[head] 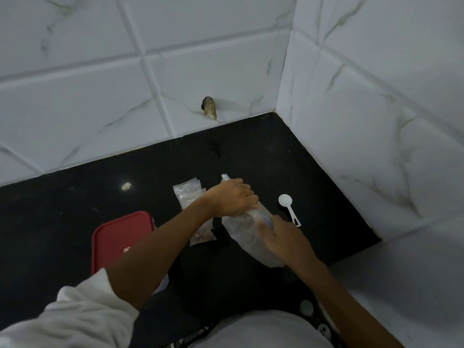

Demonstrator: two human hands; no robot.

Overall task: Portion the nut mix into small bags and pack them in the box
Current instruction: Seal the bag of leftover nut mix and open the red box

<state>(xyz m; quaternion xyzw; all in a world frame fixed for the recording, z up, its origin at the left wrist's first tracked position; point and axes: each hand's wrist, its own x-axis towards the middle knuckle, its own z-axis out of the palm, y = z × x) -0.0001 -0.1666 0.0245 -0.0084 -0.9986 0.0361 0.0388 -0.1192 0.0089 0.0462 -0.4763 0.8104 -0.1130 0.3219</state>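
The left hand [231, 197] grips the top of the big nut bag [248, 239] on the black counter [75, 197]. The right hand [281, 234] touches the bag lower down, but it is blurry, so I cannot tell its grip. A small bag [203, 238] holds nuts, and the box [120, 237] has its red lid on.

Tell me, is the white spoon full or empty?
Empty: the white spoon lies on the black counter, its bowl bare white, no nuts.

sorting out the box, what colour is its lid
Red; the lid shows clearly in the head view.
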